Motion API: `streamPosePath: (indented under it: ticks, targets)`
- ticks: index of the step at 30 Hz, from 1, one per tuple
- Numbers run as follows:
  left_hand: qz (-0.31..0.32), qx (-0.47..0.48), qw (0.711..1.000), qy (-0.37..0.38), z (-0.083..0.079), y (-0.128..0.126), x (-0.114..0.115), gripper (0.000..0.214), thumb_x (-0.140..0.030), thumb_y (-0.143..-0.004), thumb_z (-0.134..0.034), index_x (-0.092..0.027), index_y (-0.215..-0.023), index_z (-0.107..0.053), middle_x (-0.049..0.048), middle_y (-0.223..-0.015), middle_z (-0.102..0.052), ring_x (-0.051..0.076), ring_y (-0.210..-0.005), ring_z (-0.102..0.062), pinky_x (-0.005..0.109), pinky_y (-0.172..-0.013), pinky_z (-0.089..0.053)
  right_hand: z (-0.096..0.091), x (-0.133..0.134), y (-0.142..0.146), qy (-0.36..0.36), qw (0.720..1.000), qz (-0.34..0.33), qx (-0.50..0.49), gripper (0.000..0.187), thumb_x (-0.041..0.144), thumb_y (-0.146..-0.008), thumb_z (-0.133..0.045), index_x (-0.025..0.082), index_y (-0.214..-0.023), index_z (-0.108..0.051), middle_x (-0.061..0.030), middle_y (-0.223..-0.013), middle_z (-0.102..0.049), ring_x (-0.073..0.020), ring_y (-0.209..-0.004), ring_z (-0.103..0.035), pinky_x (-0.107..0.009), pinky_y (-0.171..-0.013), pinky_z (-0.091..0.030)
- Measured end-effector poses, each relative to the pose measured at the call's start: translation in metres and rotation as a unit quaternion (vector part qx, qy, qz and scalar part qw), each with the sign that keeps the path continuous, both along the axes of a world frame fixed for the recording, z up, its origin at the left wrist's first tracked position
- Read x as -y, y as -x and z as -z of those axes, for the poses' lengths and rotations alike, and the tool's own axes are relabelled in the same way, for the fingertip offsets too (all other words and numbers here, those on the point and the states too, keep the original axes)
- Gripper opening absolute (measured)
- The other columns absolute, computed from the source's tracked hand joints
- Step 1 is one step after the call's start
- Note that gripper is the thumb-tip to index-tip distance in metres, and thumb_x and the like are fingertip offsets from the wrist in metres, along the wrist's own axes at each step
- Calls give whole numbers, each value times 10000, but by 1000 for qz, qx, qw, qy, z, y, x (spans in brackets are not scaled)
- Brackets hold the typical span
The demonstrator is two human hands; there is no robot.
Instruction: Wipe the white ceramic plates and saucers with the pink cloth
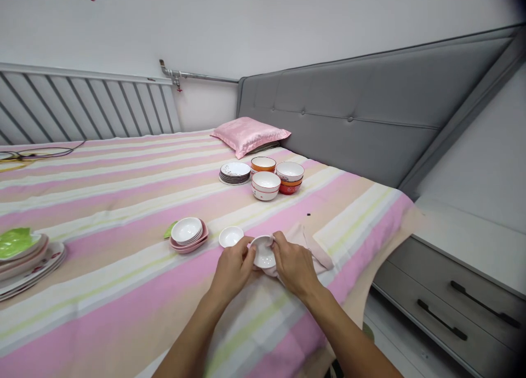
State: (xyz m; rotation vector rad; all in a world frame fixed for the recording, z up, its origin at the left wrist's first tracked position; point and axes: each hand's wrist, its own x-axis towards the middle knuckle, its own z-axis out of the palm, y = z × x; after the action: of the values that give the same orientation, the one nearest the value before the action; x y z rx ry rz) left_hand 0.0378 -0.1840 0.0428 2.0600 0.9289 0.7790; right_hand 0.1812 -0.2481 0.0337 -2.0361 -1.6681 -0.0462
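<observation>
Between my hands a small white bowl (264,253) is tilted so that its inside faces me. My left hand (235,268) grips its left rim with thumb and fingers. On the opposite side, my right hand (295,263) pinches the right rim. A pale pink cloth (316,249) lies under and behind my right hand; whether its fingers also hold part of the cloth I cannot tell. Just left of the bowl, a white saucer-like dish (230,236) rests on the striped bedspread (135,307).
Left of me, white small bowls (186,230) sit stacked on pink dishes (189,247). Farther back are dark-rimmed plates (234,170) and stacked bowls (266,185). Plates with a green leaf dish (16,242) lie far left. A pink pillow (250,134) and drawer cabinet (447,290) flank the bed.
</observation>
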Motion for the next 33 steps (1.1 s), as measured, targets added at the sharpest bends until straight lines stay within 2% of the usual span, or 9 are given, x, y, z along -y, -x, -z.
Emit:
streamPosePath:
  ticks: [3, 7, 10, 13, 16, 19, 25, 30, 33]
  targets:
    - [22, 17, 999, 37, 2, -2, 1, 198, -348, -839, -398, -206, -776, -521, -18, -513, -562, 162, -497, -565, 252, -515, -395, 0, 0, 0, -1, 1000, -1, 2, 205, 270, -896, -278, 210, -926, -471, -8, -653, -629, -143, -514, -532, -262, -495, -139]
    - [32, 92, 979, 176, 7, -10, 6, 207, -405, -818, -427, -203, -797, -463, -21, -498, -581, 181, -476, -592, 283, -494, -459, -1, -1, 0, -10, 999, 11, -43, 247, 305, -907, -243, 212, -915, -472, 3, -627, -608, -152, -529, -532, -240, -493, -171]
    - [18, 138, 958, 251, 5, -14, 10, 239, -426, -789, -480, -192, -831, -452, -35, -509, -579, 172, -477, -600, 285, -497, -481, 0, -2, 1, -23, 995, 15, -100, 258, 317, -905, -232, 213, -911, -468, 9, -629, -588, -157, -549, -532, -231, -497, -206]
    - [14, 179, 933, 312, -1, -15, 14, 271, -407, -765, -536, -177, -893, -471, -22, -599, -620, 155, -527, -625, 285, -580, -496, 3, -4, 2, -38, 985, 21, -168, 253, 322, -895, -240, 212, -885, -468, 18, -614, -553, -154, -542, -519, -226, -503, -246]
    - [41, 221, 904, 364, -5, -15, 17, 327, -394, -743, -582, -169, -959, -482, 15, -757, -657, 156, -613, -653, 303, -683, -496, 6, -6, 1, -54, 972, 23, -229, 246, 330, -880, -255, 212, -844, -468, 27, -592, -523, -150, -529, -503, -224, -505, -277]
    - [62, 244, 890, 379, -5, -15, 18, 387, -407, -722, -611, -174, -999, -472, 28, -804, -658, 168, -671, -660, 311, -704, -495, 7, -7, 1, -61, 959, 17, -275, 232, 335, -868, -275, 212, -808, -463, 26, -596, -523, -153, -548, -508, -228, -517, -304]
    - [50, 269, 887, 373, -4, -17, 16, 371, -392, -693, -652, -194, -938, -455, -13, -713, -628, 169, -672, -658, 309, -679, -499, 8, -8, 3, -69, 940, -7, -335, 197, 332, -850, -324, 205, -804, -468, 0, -687, -586, -159, -627, -535, -236, -562, -344]
    - [51, 277, 882, 379, -3, -17, 14, 352, -338, -694, -666, -187, -915, -438, -18, -686, -604, 162, -659, -646, 298, -651, -496, 8, -8, 2, -71, 941, 11, -329, 173, 341, -820, -378, 205, -802, -482, 17, -661, -561, -154, -607, -517, -232, -554, -345]
    - [60, 270, 890, 363, -2, -16, 12, 314, -316, -713, -653, -175, -903, -447, -13, -698, -598, 150, -650, -636, 305, -665, -494, 7, -7, 1, -101, 944, 22, -313, 174, 325, -804, -407, 199, -852, -516, 0, -741, -587, -154, -673, -530, -231, -595, -365]
